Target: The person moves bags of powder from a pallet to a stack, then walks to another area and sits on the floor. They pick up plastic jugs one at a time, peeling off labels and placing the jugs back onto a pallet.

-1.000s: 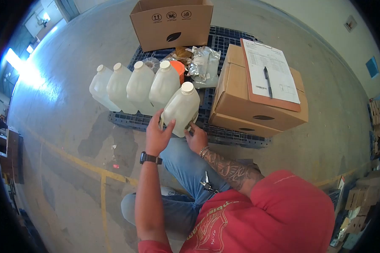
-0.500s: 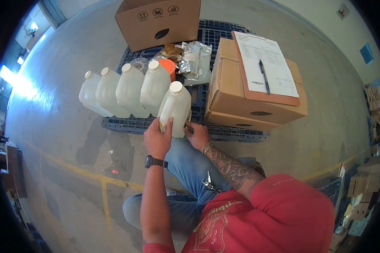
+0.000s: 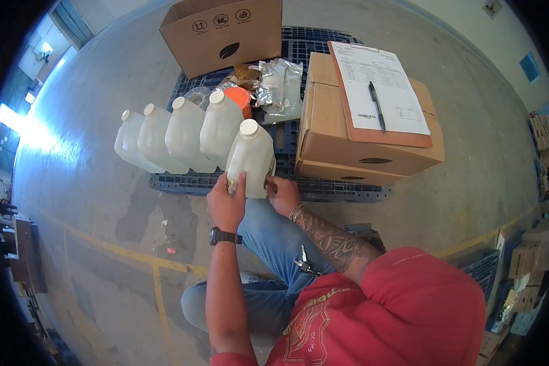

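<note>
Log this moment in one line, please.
Left hand: on front jug | Right hand: at its other side | Four jugs: in a row alongside | Clipboard: on carton, pen on top

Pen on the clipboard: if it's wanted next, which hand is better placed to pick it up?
Probably the right hand. It touches the nearest jug on the side towards the pen, while the left hand holds that jug's opposite side and would have to reach across.

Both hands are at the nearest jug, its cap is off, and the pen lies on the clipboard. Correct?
Not quite: the head view shows the cap on the nearest jug. The left hand and right hand are there, and the pen lies on the clipboard.
</note>
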`<state>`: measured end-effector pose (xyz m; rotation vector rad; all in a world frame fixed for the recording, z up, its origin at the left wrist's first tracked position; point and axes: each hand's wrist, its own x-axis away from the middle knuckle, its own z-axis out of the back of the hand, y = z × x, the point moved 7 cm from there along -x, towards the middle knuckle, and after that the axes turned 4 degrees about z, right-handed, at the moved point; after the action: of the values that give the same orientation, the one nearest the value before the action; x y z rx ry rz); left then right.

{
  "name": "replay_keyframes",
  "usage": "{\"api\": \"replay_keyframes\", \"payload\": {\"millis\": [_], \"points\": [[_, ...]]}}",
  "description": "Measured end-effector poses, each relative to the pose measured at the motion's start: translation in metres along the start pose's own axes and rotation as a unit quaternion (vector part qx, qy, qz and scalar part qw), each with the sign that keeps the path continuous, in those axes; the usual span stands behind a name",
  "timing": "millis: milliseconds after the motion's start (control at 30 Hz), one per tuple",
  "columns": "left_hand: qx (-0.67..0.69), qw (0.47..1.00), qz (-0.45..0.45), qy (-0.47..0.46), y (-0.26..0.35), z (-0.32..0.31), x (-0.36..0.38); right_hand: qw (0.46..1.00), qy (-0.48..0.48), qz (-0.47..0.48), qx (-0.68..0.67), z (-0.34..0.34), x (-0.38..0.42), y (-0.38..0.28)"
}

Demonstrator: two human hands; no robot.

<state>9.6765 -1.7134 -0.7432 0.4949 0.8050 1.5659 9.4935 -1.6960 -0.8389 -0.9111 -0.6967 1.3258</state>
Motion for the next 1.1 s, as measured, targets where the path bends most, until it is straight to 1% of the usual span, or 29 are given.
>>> {"api": "replay_keyframes", "payload": {"millis": [67,167,267,367,467,567,667,767,867,967,1067,1100], "points": [[0.006,1.0,0.007,-0.012,0.003,0.001,0.0,1.0,-0.013,-0.01,-0.017,0.002,0.004,-0.004],[-0.004,1.0,-0.001,-0.001,0.001,0.0,0.0,1.0,0.009,-0.009,-0.023,-0.006,0.002,0.006],[-0.01,1.0,0.005,0.002,0.003,0.001,0.002,0.999,0.031,-0.005,-0.001,-0.009,0.003,0.007],[-0.027,1.0,-0.002,-0.004,0.004,0.001,0.002,0.999,0.048,0.009,0.023,-0.008,0.004,0.01],[-0.02,1.0,0.003,-0.01,0.004,0.001,0.002,0.998,0.055,0.037,0.007,-0.005,0.009,0.009],[-0.028,1.0,0.003,-0.006,0.005,0.002,0.003,0.994,0.082,0.06,0.035,-0.01,0.013,0.011],[-0.028,0.999,0.009,-0.014,0.007,0.002,0.003,0.997,0.059,0.035,0.029,-0.012,0.013,0.008],[-0.034,0.999,0.015,-0.002,0.003,0.001,0.003,0.998,0.053,0.013,0.024,-0.016,0.011,0.013],[-0.022,1.0,0.021,-0.005,0.008,0.003,0.004,0.998,0.051,0.01,0.044,-0.018,0.009,0.01],[-0.031,0.999,0.013,0.001,0.005,0.002,0.003,0.996,0.029,0.001,0.083,-0.021,0.004,0.007],[-0.056,0.998,0.021,-0.017,0.005,0.003,0.004,0.99,0.044,0.011,0.13,-0.023,0.004,0.019],[-0.058,0.998,0.021,-0.014,0.005,0.003,0.007,0.992,0.031,-0.015,0.123,-0.017,0.009,0.03]]}}
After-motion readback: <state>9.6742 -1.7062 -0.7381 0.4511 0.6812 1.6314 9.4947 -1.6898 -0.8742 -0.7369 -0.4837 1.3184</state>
